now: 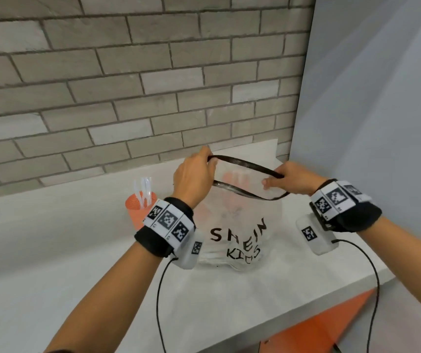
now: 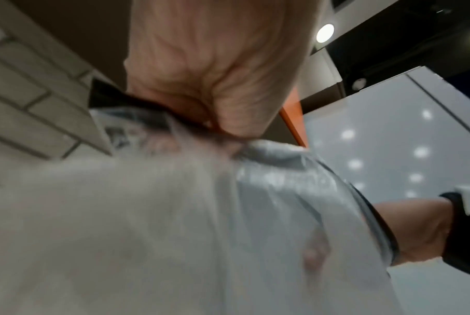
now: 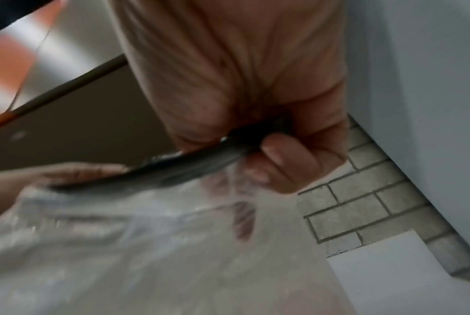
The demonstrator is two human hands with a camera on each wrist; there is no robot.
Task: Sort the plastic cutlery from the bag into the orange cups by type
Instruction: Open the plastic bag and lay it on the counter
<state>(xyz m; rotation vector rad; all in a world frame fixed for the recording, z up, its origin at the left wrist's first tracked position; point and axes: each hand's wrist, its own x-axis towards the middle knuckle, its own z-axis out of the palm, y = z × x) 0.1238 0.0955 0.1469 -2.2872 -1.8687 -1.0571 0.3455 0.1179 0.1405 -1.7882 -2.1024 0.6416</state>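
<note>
A: Where do our fingers sit?

B: Our left hand (image 1: 192,174) pinches the dark rim of the bag (image 1: 237,235) at its 10 o'clock end. Our right hand (image 1: 291,180) clamps the same rim at 3 o'clock, thumb on the near side. The right wrist view shows the thumb and fingers (image 3: 282,157) curled round the black strip (image 3: 180,170). Neither hand is loose; both grasp the bag.

A: So the mouth is open?

B: Yes, we pull the two ends apart and the rim bows into a lens shape between our hands. The bag stands on the white counter (image 1: 64,250), close to its 3 o'clock end, with the printed letters facing us.

A: What do we see inside?

B: Very little. The film is clear but crinkled, and we cannot make out any cutlery in it. An orange shape (image 1: 232,179) shows through the film towards 12 o'clock; we take it for a cup behind the bag, though we cannot be sure.

A: And what is sorted?

B: One orange cup (image 1: 138,212) stands at 9 o'clock of the bag, just beyond our left wrist, with a few clear pieces (image 1: 144,189) upright in it. Their type is too blurred to tell.

A: How far along, then?

B: We judge that some sorting is done. How much remains in the bag we cannot tell.
</note>
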